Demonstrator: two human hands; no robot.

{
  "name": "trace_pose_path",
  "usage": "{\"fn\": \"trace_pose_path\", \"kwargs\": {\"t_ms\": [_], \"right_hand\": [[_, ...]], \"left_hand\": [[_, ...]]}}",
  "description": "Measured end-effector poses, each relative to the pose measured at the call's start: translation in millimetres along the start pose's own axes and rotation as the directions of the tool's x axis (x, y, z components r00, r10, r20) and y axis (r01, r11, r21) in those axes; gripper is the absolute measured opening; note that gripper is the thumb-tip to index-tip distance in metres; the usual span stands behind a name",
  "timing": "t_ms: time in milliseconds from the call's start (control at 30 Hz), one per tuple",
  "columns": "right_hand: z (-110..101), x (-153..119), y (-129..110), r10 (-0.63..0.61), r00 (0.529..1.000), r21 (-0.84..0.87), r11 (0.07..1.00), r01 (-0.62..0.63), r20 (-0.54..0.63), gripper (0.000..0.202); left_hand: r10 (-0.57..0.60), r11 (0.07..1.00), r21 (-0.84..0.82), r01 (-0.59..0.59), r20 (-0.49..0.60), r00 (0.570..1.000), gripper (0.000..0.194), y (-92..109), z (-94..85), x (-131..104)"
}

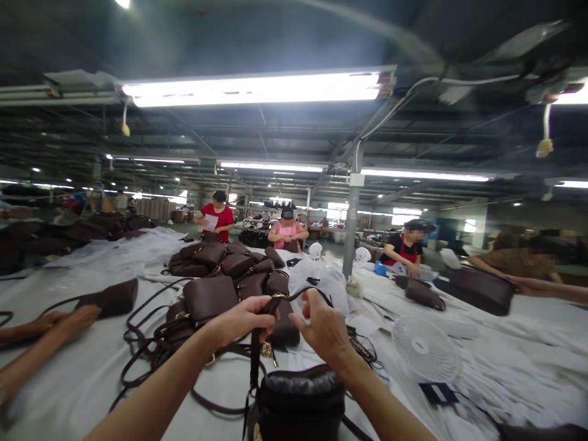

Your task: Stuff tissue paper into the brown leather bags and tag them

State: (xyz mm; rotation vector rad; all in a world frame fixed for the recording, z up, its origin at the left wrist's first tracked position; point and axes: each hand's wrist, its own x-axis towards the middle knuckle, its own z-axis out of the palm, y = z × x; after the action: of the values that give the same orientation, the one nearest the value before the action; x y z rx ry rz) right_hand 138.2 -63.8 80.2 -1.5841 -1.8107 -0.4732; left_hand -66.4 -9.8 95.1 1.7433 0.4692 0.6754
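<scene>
A dark brown bag (298, 401) stands open at the bottom centre, with dark padding or lining showing at its top. Its strap (255, 361) rises to my left hand (250, 317), whose fingers are closed around the strap near a gold buckle. My right hand (321, 324) pinches the strap a little to the right, with thumb and forefinger near each other. Below my left hand hangs a gold round charm (267, 350). Behind my hands lies a pile of brown bags (211, 297) with loose straps.
A white-covered table (160, 361) spreads around. At left, another person's hands (68, 321) touch a brown bag (113, 298). A white fan (425, 349) lies at right, near a grey post (353, 226). Another hand holds a dark bag (482, 289). People work beyond.
</scene>
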Motion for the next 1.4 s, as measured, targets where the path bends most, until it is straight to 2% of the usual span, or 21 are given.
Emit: {"fn": "trace_pose_path", "kwargs": {"t_ms": [33, 167, 200, 267, 333, 400, 433, 500, 567, 633, 700, 733, 800, 933, 1000, 1067, 1100, 1167, 1233, 1300, 1400], "right_hand": [[-5, 3, -2, -0.002, 1.000, -0.040, 0.999, 0.003, 0.016, 0.012], [-27, 3, -11, -0.173, 0.984, -0.128, 0.977, 0.169, -0.028, 0.014], [-31, 2, -15, -0.223, 0.974, -0.097, 0.971, 0.218, -0.045, 0.011], [-36, 1, -22, -0.245, 0.969, 0.043, 0.968, 0.246, -0.022, 0.029], [-39, 4, -25, -0.164, 0.977, 0.251, 0.960, 0.126, 0.139, 0.026], [-45, 8, -18, -0.069, 0.924, 0.419, 0.902, -0.103, 0.376, 0.014], [-51, 9, -10, -0.050, 0.881, 0.467, 0.861, -0.201, 0.471, 0.015], [-67, 10, 16, -0.034, 0.833, 0.498, 0.815, -0.296, 0.552, 0.021], [-83, 7, 51, -0.028, 0.866, 0.455, 0.859, -0.235, 0.499, 0.031], [-93, 3, 84, 0.000, 0.900, 0.350, 0.921, -0.170, 0.437, 0.038], [-92, 0, 105, 0.057, 0.890, 0.308, 0.926, -0.216, 0.453, 0.043], [-88, -2, 106, 0.075, 0.867, 0.316, 0.913, -0.258, 0.492, 0.045], [-75, -7, 92, 0.063, 0.804, 0.341, 0.884, -0.319, 0.591, 0.046], [-52, -15, 24, 0.038, 0.654, 0.241, 0.913, -0.330, 0.755, 0.036], [-48, -17, 2, 0.070, 0.550, 0.132, 0.939, -0.319, 0.832, 0.035], [-50, -18, 0, 0.096, 0.475, 0.090, 0.930, -0.355, 0.875, 0.037], [-51, -18, 6, 0.084, 0.456, 0.120, 0.909, -0.400, 0.886, 0.038], [-55, -15, 25, 0.006, 0.472, 0.266, 0.819, -0.508, 0.882, 0.042], [-58, -9, 40, -0.050, 0.535, 0.411, 0.702, -0.582, 0.843, 0.045], [-58, 1, 40, -0.035, 0.606, 0.484, 0.640, -0.597, 0.794, 0.047], [-50, 21, 6, -0.043, 0.658, 0.520, 0.653, -0.551, 0.752, 0.042]], "left_hand": [[-0.010, 1.000, 0.003, 0.010, -0.009, 1.000, 0.017, 1, -1.8, -1], [-0.012, 1.000, 0.028, 0.014, -0.049, 0.999, 0.022, 9, -1.7, -2], [0.028, 0.999, 0.037, -0.025, -0.065, 0.997, 0.022, 10, 0.7, -1], [0.137, 0.990, 0.035, -0.134, -0.129, 0.982, 0.022, 9, 7.2, 4], [0.203, 0.978, -0.004, -0.209, -0.217, 0.955, 0.022, 3, 13.1, 9], [0.171, 0.963, -0.143, -0.228, -0.326, 0.930, 0.022, -8, 13.5, 11], [0.115, 0.941, -0.255, -0.223, -0.379, 0.918, 0.021, -14, 10.6, 11], [-0.040, 0.843, -0.492, -0.218, -0.463, 0.886, 0.017, -26, -1.1, 9], [-0.183, 0.724, -0.643, -0.250, -0.528, 0.829, 0.011, -35, -17.3, 4], [-0.260, 0.643, -0.702, -0.306, -0.576, 0.775, 0.009, -40, -31.6, -1], [-0.292, 0.577, -0.738, -0.349, -0.586, 0.756, 0.018, -41, -38.6, -3], [-0.297, 0.544, -0.758, -0.360, -0.576, 0.762, 0.023, -40, -39.0, -2], [-0.294, 0.481, -0.794, -0.370, -0.544, 0.786, 0.031, -37, -35.0, 2], [-0.287, 0.381, -0.825, -0.417, -0.535, 0.795, 0.034, -31, -32.0, 13], [-0.291, 0.362, -0.812, -0.458, -0.565, 0.772, 0.035, -31, -43.8, 11], [-0.289, 0.371, -0.791, -0.487, -0.597, 0.749, 0.038, -33, -63.2, 2], [-0.287, 0.388, -0.780, -0.491, -0.608, 0.740, 0.038, -34, -73.4, -4], [-0.276, 0.443, -0.757, -0.479, -0.624, 0.731, 0.037, -36, -88.9, -15], [-0.248, 0.524, -0.731, -0.438, -0.622, 0.743, 0.034, -36, -90.8, -20], [-0.195, 0.616, -0.697, -0.366, -0.586, 0.787, 0.025, -33, -75.7, -15], [-0.107, 0.737, -0.630, -0.245, -0.466, 0.878, 0.022, -24, -31.3, 0]]}}
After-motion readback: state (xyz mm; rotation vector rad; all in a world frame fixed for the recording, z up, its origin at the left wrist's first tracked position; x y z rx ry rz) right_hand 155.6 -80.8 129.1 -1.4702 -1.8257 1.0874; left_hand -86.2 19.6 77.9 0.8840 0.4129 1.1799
